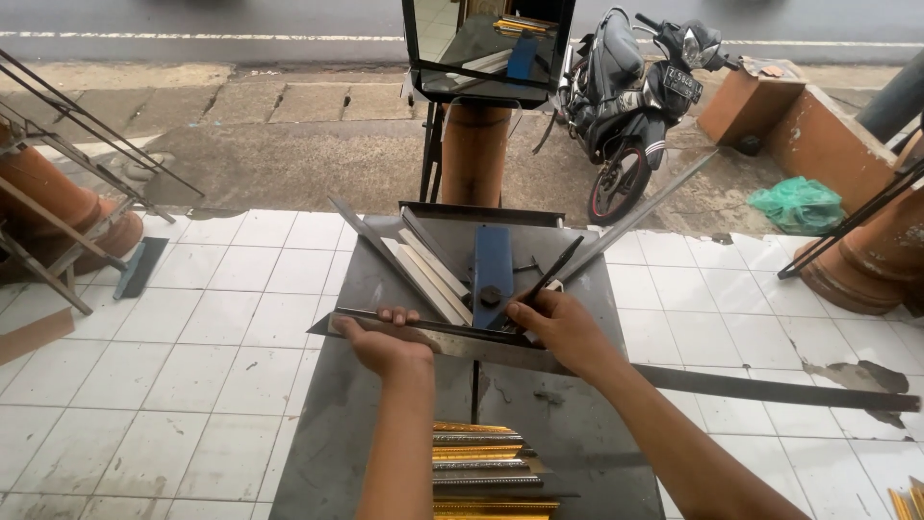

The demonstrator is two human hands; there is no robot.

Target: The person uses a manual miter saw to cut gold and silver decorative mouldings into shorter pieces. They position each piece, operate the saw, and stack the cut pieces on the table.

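My left hand grips the near left end of a long dark frame strip that lies across a grey metal work table and sticks out far to the right. My right hand presses on the same strip near the table's middle, its fingers also around a thin black lever that slants up to the right. Just beyond the hands sits a blue cutter block between angled metal guides, with pale wooden strips lying to its left.
Gold ornate frame strips are stacked at the table's near edge. A mirror on a stand and a parked motorbike stand beyond. White floor tiles surround the table; clay pots and metal racks stand at both sides.
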